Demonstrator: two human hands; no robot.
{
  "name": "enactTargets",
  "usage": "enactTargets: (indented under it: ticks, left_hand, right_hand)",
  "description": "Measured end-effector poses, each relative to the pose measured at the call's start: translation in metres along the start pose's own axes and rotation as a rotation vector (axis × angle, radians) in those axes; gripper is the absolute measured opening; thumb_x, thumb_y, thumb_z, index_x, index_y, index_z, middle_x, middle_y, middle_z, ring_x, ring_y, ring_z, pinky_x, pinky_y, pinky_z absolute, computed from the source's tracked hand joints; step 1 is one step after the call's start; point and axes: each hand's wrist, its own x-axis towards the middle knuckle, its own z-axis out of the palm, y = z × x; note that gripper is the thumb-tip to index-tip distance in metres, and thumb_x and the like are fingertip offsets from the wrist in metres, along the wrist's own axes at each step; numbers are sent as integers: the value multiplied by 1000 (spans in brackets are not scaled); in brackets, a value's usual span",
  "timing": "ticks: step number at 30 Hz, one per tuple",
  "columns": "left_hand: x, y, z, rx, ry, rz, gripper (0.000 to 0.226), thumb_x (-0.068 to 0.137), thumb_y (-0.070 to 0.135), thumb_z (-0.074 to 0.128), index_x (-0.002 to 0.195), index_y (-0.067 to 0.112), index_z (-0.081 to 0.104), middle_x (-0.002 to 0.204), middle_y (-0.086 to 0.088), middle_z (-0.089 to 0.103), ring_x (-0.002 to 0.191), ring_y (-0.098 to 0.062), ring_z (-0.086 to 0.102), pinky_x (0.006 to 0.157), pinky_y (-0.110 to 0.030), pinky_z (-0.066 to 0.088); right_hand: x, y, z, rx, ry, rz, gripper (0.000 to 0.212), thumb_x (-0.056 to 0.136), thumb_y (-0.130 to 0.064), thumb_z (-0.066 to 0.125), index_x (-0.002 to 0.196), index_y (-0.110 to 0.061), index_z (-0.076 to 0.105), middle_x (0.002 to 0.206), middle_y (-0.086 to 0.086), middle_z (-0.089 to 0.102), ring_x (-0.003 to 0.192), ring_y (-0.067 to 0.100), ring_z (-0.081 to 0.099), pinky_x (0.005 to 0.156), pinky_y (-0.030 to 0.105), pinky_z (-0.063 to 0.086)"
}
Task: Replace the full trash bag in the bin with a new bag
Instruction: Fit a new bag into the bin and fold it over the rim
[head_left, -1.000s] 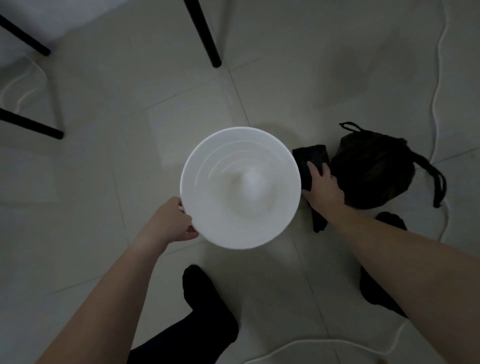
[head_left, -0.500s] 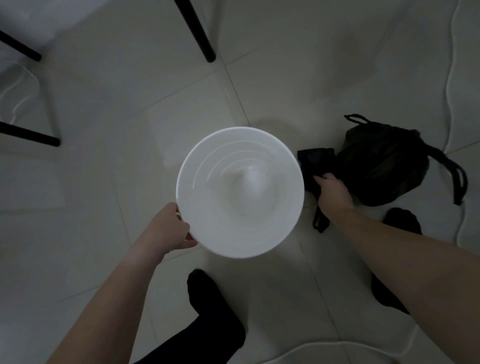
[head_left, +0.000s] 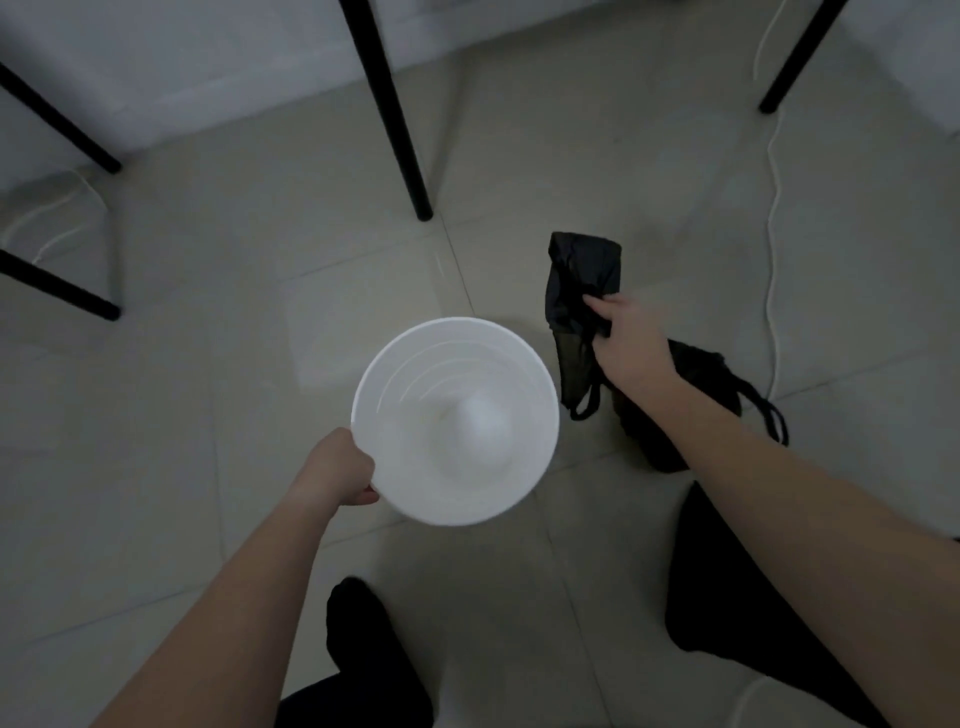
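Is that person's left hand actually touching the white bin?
Touching. The head view shows the left hand gripping the white bin at its near rim, with no gap between them.

Both arms were bare: the left forearm (head_left: 223, 597) and right forearm (head_left: 779, 493) ran uncovered from the frame's edge down to the left hand (head_left: 337, 470) and right hand (head_left: 631, 343). The left leg (head_left: 358, 639) and right leg (head_left: 727, 597) wore plain, matte black fabric and ended in what seemed to be black socks, though the dim light blurred any seam.
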Motion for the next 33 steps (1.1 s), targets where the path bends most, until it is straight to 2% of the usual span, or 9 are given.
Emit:
enactTargets:
  ticks: [4, 9, 13, 17, 20, 23, 25, 29, 33]
  left_hand:
    - [-23, 0, -5, 24, 12, 34, 23, 85, -9, 53, 100, -18, 68, 94, -32, 76, 83, -40, 77, 75, -56, 65]
    - [-62, 21, -23, 281, 232, 182, 34, 95, 12, 62, 126, -1, 61, 128, -25, 68, 119, -42, 65, 93, -42, 52]
    - [-102, 43, -41, -198, 114, 465, 53, 98, 42, 68, 143, 17, 59, 134, -4, 69, 123, -22, 65, 105, -39, 50]
    - [-136, 44, -47, -671, -131, 506, 70, 78, 77, 72, 134, 37, 62, 125, 18, 73, 117, 0, 67, 95, -28, 52]
    - [-121, 45, -48, -656, 4, 590, 39, 89, 45, 81, 121, 27, 68, 110, 8, 79, 99, -2, 75, 80, -19, 57]
    - [-91, 46, -59, -519, 130, 584, 9, 94, 8, 73, 98, 15, 71, 97, -10, 79, 91, -27, 77, 92, -46, 61]
    - [-76, 48, -67, -468, 125, 558, 14, 95, 5, 67, 89, 18, 69, 92, -13, 78, 89, -33, 77, 90, -49, 62]
    - [-56, 48, -77, -451, 81, 422, 25, 99, 4, 57, 82, 20, 64, 76, -4, 70, 66, -17, 69, 54, -25, 58]
    - [-54, 42, -75, -448, -81, 313, 24, 99, 3, 54, 86, 18, 66, 71, -1, 70, 60, -13, 67, 51, -26, 56]
  right_hand:
    - [-6, -57, -54, 16, 66, -84, 54, 91, 4, 56, 143, -11, 58, 141, 9, 60, 126, 27, 58, 107, 26, 41]
    - [-48, -125, -90, 52, 15, -210, 56, 89, -2, 60, 142, -20, 60, 141, 1, 60, 127, 18, 56, 108, 16, 34]
    - [-84, -161, -82, 135, -55, -290, 57, 86, -7, 68, 139, -29, 63, 137, -7, 64, 125, 10, 58, 111, 20, 39]
    - [-103, -186, -52, 264, -233, -333, 60, 85, -6, 71, 139, -30, 62, 132, -11, 66, 120, 3, 61, 108, 24, 44]
    - [-105, -190, -31, 331, -331, -329, 59, 85, -5, 71, 138, -29, 64, 131, -14, 65, 117, -1, 61, 105, 19, 44]
    - [-96, -187, -21, 314, -351, -279, 59, 85, -8, 71, 136, -35, 64, 132, -20, 64, 113, -7, 61, 100, 9, 41]
    - [-88, -184, -17, 299, -408, -226, 57, 86, -8, 69, 135, -36, 65, 129, -21, 65, 111, -7, 62, 101, 12, 43]
    - [-69, -170, -19, -41, -641, -125, 52, 90, -8, 60, 136, -33, 65, 130, -10, 66, 115, 8, 64, 102, 23, 47]
    - [-58, -160, -20, -326, -616, -123, 39, 98, -22, 58, 136, -30, 64, 148, -1, 51, 133, 21, 52, 109, 34, 42]
